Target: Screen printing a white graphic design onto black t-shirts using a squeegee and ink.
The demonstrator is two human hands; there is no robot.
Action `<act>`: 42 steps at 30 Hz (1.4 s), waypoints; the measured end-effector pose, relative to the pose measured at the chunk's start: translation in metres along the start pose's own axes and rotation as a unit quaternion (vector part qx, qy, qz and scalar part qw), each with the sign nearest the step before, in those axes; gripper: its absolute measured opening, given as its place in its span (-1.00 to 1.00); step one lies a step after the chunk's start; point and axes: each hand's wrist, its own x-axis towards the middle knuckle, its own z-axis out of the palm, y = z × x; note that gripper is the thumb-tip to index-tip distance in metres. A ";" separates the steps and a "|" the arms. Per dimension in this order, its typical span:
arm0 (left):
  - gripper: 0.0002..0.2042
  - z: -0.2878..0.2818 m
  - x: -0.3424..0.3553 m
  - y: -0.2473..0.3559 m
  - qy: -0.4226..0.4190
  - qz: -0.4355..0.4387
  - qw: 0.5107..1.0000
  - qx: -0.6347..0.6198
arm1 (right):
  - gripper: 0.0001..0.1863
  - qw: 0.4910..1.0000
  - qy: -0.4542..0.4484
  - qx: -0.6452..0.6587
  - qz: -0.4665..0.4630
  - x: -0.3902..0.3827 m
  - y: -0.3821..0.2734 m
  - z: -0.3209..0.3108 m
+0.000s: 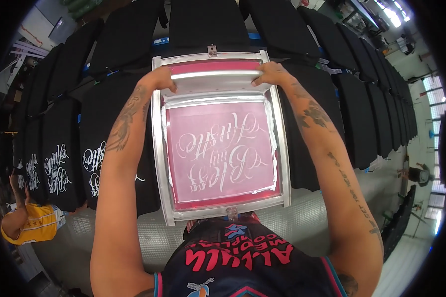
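A wide metal squeegee (214, 83) lies across the far end of a screen-printing frame (159, 158), and both my hands hold it. My left hand (159, 80) is closed on its left end. At the opposite end my right hand (273, 75) grips it, thumb on the near face. Inside the aluminium frame the pink mesh (220, 148) carries a stencil of curly script lettering. White ink (273, 158) borders the mesh and forms a streak just below the squeegee. Whatever is beneath the screen is hidden.
Rows of black T-shirts (205, 24) on boards surround the frame; several at left, like this printed shirt (59, 158), bear white script. A person in a yellow top (34, 222) works at far left. Another person (418, 174) stands at far right. Grey flooring (307, 218) shows between.
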 end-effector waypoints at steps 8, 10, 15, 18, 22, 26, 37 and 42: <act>-0.62 0.117 -0.187 0.060 0.033 0.045 0.967 -0.250 | -0.43 0.996 0.042 0.000 -0.084 0.001 -0.074 0.057; -0.64 0.212 -0.264 0.065 -0.299 0.166 0.884 -0.320 | -0.62 0.982 0.148 -0.009 -0.114 -0.032 -0.089 0.077; -0.44 0.418 -0.361 0.175 -0.015 -0.006 0.852 -0.524 | -0.49 0.989 0.053 -0.065 -0.118 -0.003 -0.078 0.049; -0.50 0.404 -0.368 0.223 0.019 -0.164 0.795 -0.584 | -0.40 0.985 0.048 -0.052 -0.160 0.045 -0.083 0.051; -0.56 0.407 -0.368 0.241 0.109 -0.248 0.760 -0.591 | -0.15 0.981 -0.036 -0.008 -0.191 0.058 -0.079 0.044; -0.59 0.422 -0.362 0.241 0.124 -0.228 0.749 -0.610 | -0.25 0.986 0.035 -0.066 -0.147 0.022 -0.063 0.064; -0.57 0.431 -0.346 0.205 0.053 -0.113 0.813 -0.568 | -0.62 0.980 0.084 -0.007 -0.182 -0.214 -0.117 0.162; -0.55 0.403 -0.348 0.199 0.003 -0.087 0.831 -0.549 | -0.64 0.971 0.148 -0.055 -0.178 -0.352 -0.157 0.219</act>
